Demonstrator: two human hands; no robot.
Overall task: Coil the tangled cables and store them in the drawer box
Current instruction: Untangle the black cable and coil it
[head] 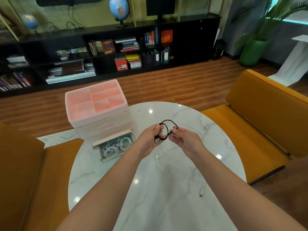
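Observation:
A short black cable (168, 121) is looped in the air above the round marble table (166, 189). My left hand (150, 137) pinches the loops together, with the USB plug sticking out below its fingers. My right hand (183, 139) grips the other end of the same cable. A loose white cable (164, 161) lies on the table under my hands and trails to the right. The translucent pink drawer box (98, 110) stands at the table's far left, and its bottom drawer (115, 146) is pulled out with several coiled white cables inside.
Orange sofas flank the table on the left (25, 172) and right (266, 124). Another white plug end (202, 190) lies near the table's right edge. A printed sheet (56, 139) lies left of the box. A black bookshelf (108, 52) lines the far wall.

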